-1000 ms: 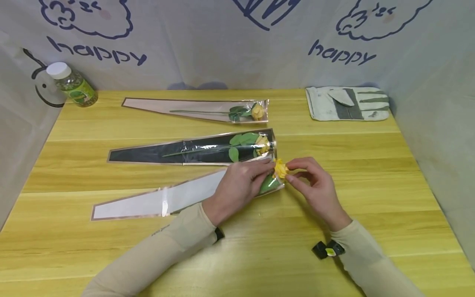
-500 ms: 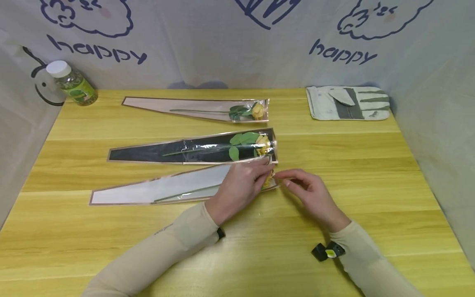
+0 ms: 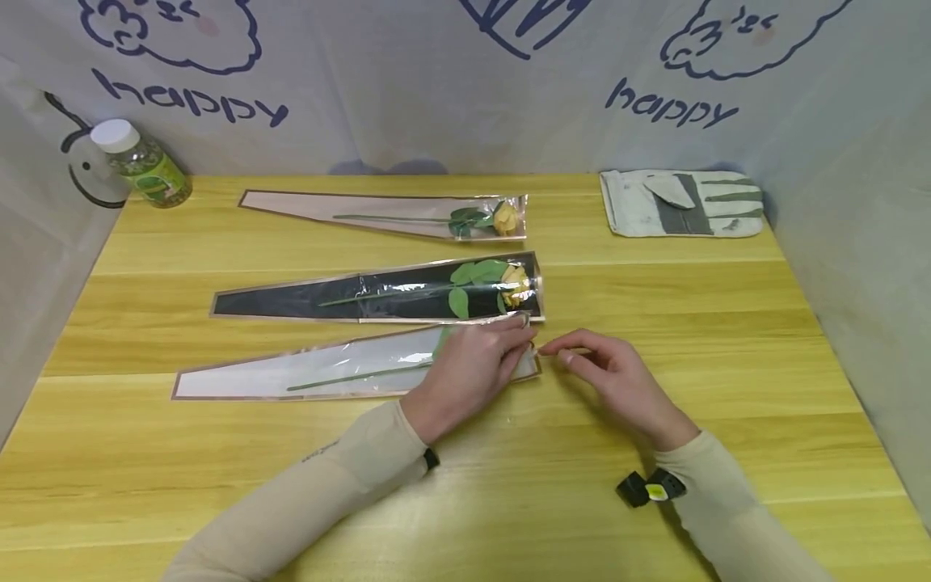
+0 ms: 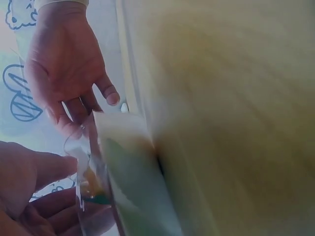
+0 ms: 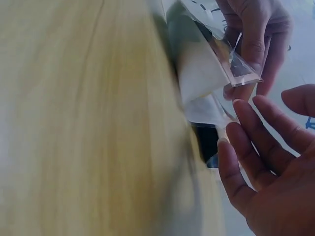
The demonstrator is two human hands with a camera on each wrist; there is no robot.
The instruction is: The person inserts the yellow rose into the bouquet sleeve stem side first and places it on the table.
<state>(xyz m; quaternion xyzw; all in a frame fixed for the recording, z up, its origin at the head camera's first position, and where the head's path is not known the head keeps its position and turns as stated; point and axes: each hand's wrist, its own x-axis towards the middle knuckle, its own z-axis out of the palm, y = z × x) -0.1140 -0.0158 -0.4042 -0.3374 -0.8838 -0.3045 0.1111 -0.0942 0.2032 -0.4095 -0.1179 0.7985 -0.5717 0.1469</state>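
A white flower sleeve (image 3: 247,381) with a clear front lies nearest the person. Through its film show a green stem (image 3: 364,376) and part of a leaf; my left hand covers the flower head in the head view. An orange blossom (image 4: 91,183) appears inside the film in the left wrist view. At the sleeve's wide end, my left hand (image 3: 469,360) pinches the upper edge of the opening between thumb and fingers. My right hand (image 3: 618,376) is at the mouth from the right, fingertips right at the rim, its fingers (image 5: 258,147) loosely bent and thumb apart.
Beyond the white sleeve lie a black sleeve (image 3: 291,302) and a pale pink sleeve (image 3: 313,204), each with a yellow rose inside. A work glove (image 3: 684,202) lies at the back right. A white-capped bottle (image 3: 149,166) stands at the back left.
The yellow rose that stuck out of the white sleeve has gone left inside it, stem end farther down. The sleeve's narrow end swung slightly away from the person. My right hand let go of the blossom.
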